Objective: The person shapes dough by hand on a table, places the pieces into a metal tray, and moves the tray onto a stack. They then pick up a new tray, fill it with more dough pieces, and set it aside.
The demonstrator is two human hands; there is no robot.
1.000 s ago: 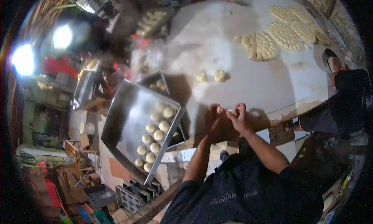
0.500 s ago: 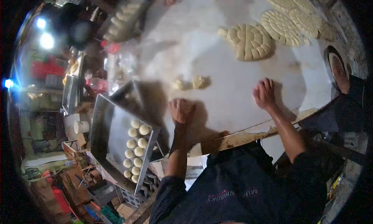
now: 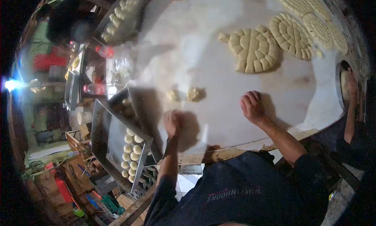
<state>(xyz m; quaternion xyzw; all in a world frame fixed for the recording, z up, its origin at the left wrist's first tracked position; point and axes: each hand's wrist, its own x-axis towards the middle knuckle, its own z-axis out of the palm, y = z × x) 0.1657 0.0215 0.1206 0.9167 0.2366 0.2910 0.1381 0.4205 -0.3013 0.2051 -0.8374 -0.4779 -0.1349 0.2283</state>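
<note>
My left hand (image 3: 173, 124) rests on the floury worktop near its front edge, fingers curled down. Just beyond it lie a small lump of dough (image 3: 172, 94) and a larger rough lump of dough (image 3: 193, 94), neither touched by the hand. Farther right, my right hand (image 3: 252, 106) is also curled over the table, knuckles up. Whatever may be under either palm is hidden. Past the right hand sits a rounded slab of dough (image 3: 252, 49) cut into many segments.
At left, a deep metal tray (image 3: 102, 128) holds rows of smooth dough balls (image 3: 134, 157). Another tray of dough (image 3: 117, 20) stands at the far left, near bottles (image 3: 95, 89). More cut dough slabs (image 3: 291, 36) lie far right. Another person's hand (image 3: 351, 83) is at a round container.
The view has shifted, so the table sits lower in it. My right hand has come slightly left, nearer my left hand. Another person's hand and forearm now show more plainly at right.
</note>
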